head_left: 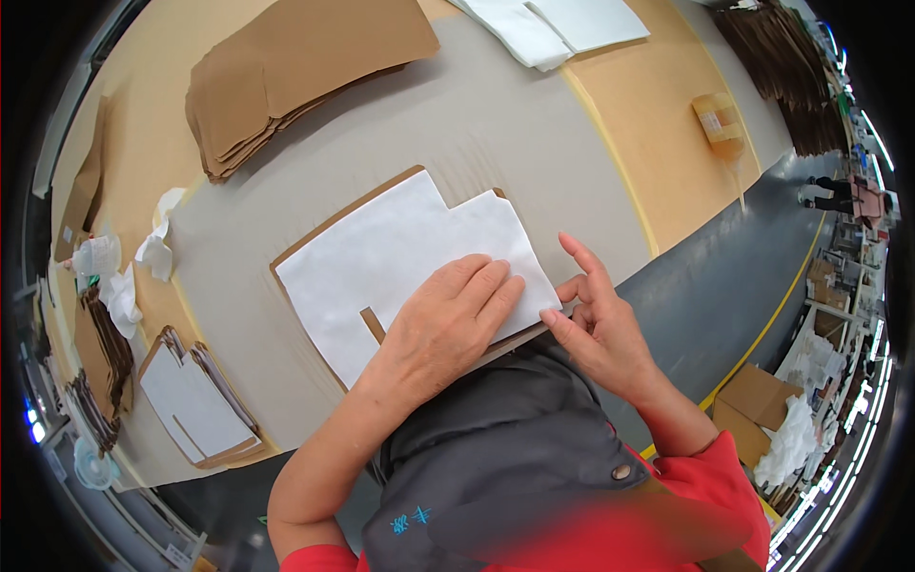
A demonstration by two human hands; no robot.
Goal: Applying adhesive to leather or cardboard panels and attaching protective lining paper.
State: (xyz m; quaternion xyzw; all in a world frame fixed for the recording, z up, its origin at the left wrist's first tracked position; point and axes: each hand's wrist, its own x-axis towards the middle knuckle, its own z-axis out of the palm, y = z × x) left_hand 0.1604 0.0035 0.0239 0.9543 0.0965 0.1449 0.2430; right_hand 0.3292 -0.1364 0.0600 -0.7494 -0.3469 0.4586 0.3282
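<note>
Mostly, the big desk (562, 162) fills the view, and its grey part holds the work. Toward the back sits a fat pile of brown card (315, 71), maybe put there to stay out of the way. Close to the person lies one brown piece (345, 202) with a white sheet (372, 253) on top. They nearly match, but brown peeks out along some edges and through a thin slot. They lie at the near edge, probably so both hands can reach easily. More white sheets (600, 29) lie at the far side, and a smaller white-topped pile (191, 400) sits at the left. The left hand (462, 310) rests flat on the white sheet, fingers side by side, which seems to stop it sliding. The right hand (596, 319) is half curled, thumb at the sheet's corner, pointing finger up; whether it pinches anything is hard to tell. Off right, a yellowish bottle (720, 124) lies well apart.
</note>
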